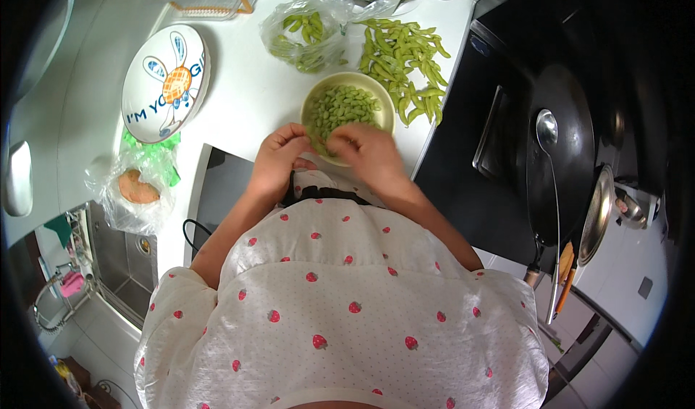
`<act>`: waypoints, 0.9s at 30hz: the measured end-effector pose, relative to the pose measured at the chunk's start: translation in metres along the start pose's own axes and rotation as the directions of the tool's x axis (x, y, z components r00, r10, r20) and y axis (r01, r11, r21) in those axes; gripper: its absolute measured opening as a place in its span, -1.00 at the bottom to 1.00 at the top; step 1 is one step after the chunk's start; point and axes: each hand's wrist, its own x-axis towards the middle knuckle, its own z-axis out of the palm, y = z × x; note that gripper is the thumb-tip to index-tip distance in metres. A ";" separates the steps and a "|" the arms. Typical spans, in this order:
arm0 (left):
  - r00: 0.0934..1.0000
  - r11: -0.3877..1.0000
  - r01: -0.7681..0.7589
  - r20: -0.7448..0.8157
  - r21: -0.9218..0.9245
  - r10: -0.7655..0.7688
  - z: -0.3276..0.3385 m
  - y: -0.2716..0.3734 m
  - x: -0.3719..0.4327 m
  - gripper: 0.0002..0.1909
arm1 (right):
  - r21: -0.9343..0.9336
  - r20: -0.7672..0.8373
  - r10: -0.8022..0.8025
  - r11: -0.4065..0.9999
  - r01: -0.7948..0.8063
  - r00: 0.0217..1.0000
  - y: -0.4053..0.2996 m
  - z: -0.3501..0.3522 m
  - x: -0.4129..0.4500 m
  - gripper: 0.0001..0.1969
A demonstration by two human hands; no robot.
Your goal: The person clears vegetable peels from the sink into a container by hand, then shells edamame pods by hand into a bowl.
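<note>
A pale yellow bowl (386, 102) of shelled green soybeans (343, 106) stands on the white counter before me. My left hand (279, 154) is at the bowl's near left rim, thumb and forefinger pinched on what looks like a green soybean pod (319, 145). Over the near right part of the bowl is my right hand (372, 151), blurred, with its fingers curled; whether it holds anything is hidden. Unshelled soybean pods (399, 56) lie in a loose heap behind and right of the bowl. More pods sit in a clear plastic bag (331, 29) behind it.
Left are a rabbit-patterned plate (144, 91) bearing lettering, a bagged brownish root vegetable (138, 187) and a sink (130, 262). At right, a black cooktop (456, 192) carries a wok (564, 192) with a metal ladle (548, 129) across it. A metal lid (597, 216) leans beside the wok.
</note>
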 end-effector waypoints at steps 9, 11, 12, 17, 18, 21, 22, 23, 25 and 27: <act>0.999 0.979 -0.008 -0.038 -0.206 0.000 -0.005 -0.010 -0.006 -0.84 | -0.539 -0.100 -0.063 0.842 -0.001 0.993 0.039 0.000 0.040 -0.83; 0.999 0.978 -0.016 -0.033 -0.209 0.010 -0.004 -0.012 -0.004 -0.84 | -0.558 -0.071 -0.066 0.830 0.015 0.995 0.040 0.001 0.044 -0.81; 1.000 0.977 -0.020 -0.025 -0.212 0.014 -0.004 -0.013 -0.003 -0.84 | -0.568 -0.055 -0.066 0.823 0.023 0.996 0.041 0.002 0.045 -0.79; 0.999 0.976 -0.051 -0.030 -0.212 0.045 -0.004 -0.021 -0.002 -0.83 | -0.481 -0.035 -0.019 0.877 0.000 0.999 0.040 0.003 0.048 -0.78; 0.998 0.975 -0.055 -0.033 -0.217 0.049 -0.005 -0.021 -0.001 -0.83 | -0.436 -0.045 0.019 0.899 -0.037 0.999 0.039 0.004 0.049 -0.79; 0.998 0.973 -0.063 -0.036 -0.222 0.056 -0.005 -0.022 -0.001 -0.83 | -0.447 -0.019 0.052 0.893 -0.055 0.998 0.039 0.006 0.049 -0.78; 0.998 0.974 -0.063 -0.034 -0.219 0.057 -0.004 -0.022 -0.001 -0.83 | -0.448 -0.017 0.049 0.892 -0.051 0.999 0.042 0.005 0.049 -0.78; 0.998 0.973 -0.066 -0.036 -0.222 0.060 -0.004 -0.020 -0.002 -0.83 | -0.437 -0.011 0.049 0.898 -0.049 0.999 0.046 0.004 0.050 -0.79; 0.996 0.968 -0.084 -0.036 -0.236 0.078 -0.005 -0.018 -0.004 -0.85 | -0.426 0.006 0.046 0.904 -0.039 0.999 0.045 0.003 0.049 -0.79; 0.996 0.964 -0.088 -0.043 -0.249 0.080 -0.006 -0.020 -0.005 -0.85 | -0.532 -0.044 -0.055 0.847 0.023 0.997 0.038 0.003 0.045 -0.79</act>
